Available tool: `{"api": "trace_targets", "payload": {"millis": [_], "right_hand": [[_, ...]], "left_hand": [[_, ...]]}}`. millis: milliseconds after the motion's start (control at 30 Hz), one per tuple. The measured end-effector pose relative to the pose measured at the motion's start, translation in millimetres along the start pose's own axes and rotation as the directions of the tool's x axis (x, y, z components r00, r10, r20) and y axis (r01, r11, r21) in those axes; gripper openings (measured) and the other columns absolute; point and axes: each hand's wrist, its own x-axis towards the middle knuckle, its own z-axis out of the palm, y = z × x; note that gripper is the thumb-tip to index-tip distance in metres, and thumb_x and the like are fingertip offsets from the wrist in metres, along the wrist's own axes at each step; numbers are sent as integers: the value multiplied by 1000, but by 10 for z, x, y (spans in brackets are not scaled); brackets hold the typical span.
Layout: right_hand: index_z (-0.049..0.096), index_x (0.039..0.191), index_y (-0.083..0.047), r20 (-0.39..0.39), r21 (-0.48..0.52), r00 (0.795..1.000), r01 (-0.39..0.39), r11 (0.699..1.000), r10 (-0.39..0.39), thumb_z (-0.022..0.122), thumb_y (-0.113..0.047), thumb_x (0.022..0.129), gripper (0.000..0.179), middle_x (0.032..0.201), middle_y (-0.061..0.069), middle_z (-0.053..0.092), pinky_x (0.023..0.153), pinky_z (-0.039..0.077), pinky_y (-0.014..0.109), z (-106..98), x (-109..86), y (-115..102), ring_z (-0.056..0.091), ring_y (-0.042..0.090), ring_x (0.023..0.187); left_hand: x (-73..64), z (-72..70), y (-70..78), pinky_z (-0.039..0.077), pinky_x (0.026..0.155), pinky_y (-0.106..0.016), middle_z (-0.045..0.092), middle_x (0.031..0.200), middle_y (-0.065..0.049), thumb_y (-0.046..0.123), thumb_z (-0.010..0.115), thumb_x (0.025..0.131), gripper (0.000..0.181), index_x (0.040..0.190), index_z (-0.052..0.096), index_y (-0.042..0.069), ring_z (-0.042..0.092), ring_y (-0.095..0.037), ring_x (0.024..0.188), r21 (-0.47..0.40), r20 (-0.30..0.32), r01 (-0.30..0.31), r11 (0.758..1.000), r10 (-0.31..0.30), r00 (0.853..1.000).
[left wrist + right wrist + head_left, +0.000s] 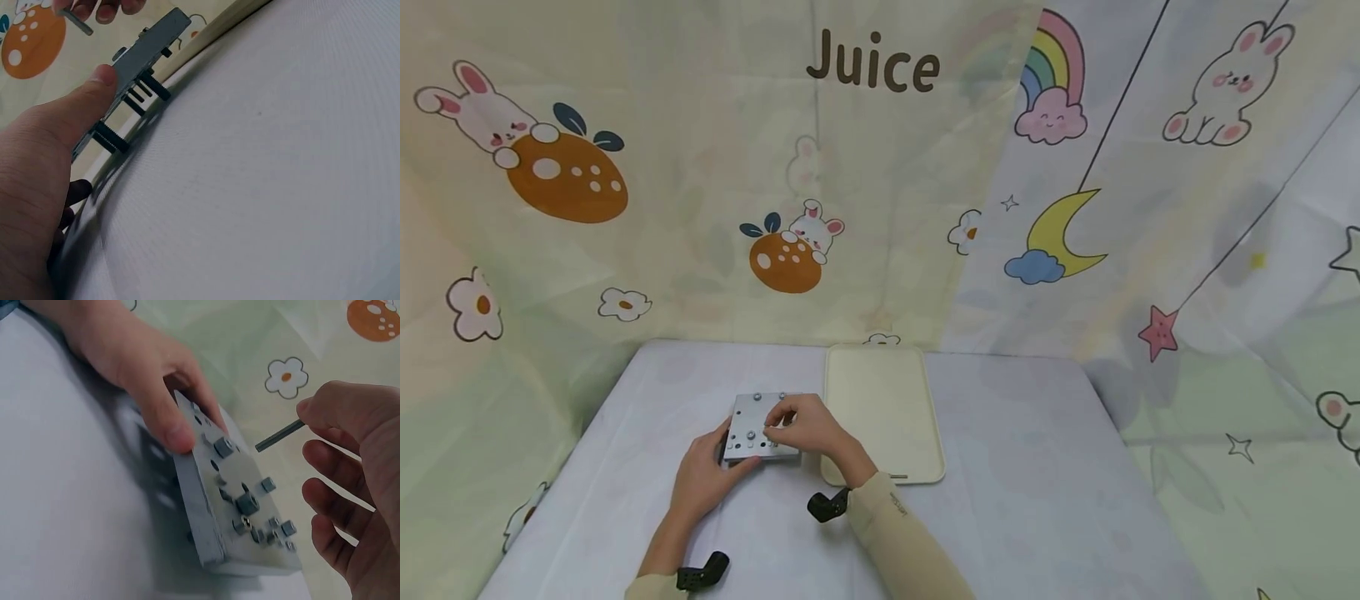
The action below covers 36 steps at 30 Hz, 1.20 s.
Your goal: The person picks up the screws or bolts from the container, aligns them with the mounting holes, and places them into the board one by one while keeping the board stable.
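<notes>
A grey metal plate [747, 419] with holes and several screws is gripped at its left side by my left hand [703, 477], thumb along the near edge. Screw shanks [156, 86] stick out of its underside in the left wrist view, the plate held tilted there. Several socket-head screws [248, 503] stand up from its top face, some higher than others. Above the plate, my right hand [811, 427] pinches a thin straight metal pin [279, 436] between thumb and forefinger. The pin's free end points toward the plate, apart from it in the right wrist view.
A cream tray [887, 400] lies to the right of the plate, partly behind my right forearm. A small thin rod [898, 477] rests at its near edge. White cloth covers the table [1015, 467], and printed curtains [700, 167] rise behind and beside it.
</notes>
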Motion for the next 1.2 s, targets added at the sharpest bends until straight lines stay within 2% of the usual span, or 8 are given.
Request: {"api": "trace_targets", "payload": {"millis": [333, 667, 967, 1200], "right_hand": [[76, 88, -12, 10, -19, 1000, -7, 1000, 7, 73, -12, 84, 5, 83, -10, 68, 65, 49, 12, 91, 113, -61, 55, 0, 75], [76, 87, -12, 20, -57, 999, -42, 997, 43, 74, -13, 85, 3, 79, -15, 64, 62, 48, 12, 154, 95, 25, 54, -2, 70], [76, 87, -10, 30, -23, 998, -56, 998, 57, 75, -13, 85, 3, 77, -12, 66, 60, 49, 13, 204, 74, 87, 55, -3, 66], [75, 88, -11, 23, -21, 998, -59, 998, 59, 75, -13, 85, 4, 76, -14, 64, 59, 49, 13, 218, 82, 105, 55, -3, 66]], "left_hand": [[8, -12, -19, 41, 92, -56, 56, 134, -18, 67, 73, 72, 103, 147, 41, 3, 50, -38, 117, -14, -6, -16, 1000, 16, 1000], [-6, -9, -8, 41, 93, -56, 55, 135, -18, 66, 74, 72, 103, 146, 42, 2, 50, -38, 117, -22, -10, -21, 1000, 21, 1000], [-10, 12, -43, 40, 95, -55, 55, 136, -18, 69, 72, 72, 104, 147, 40, 4, 49, -38, 118, -7, 8, -10, 1000, 10, 1000], [-12, -12, -12, 40, 94, -57, 55, 135, -18, 70, 71, 71, 106, 147, 40, 4, 48, -39, 119, -19, 11, -1, 1000, 1, 1000]]}}
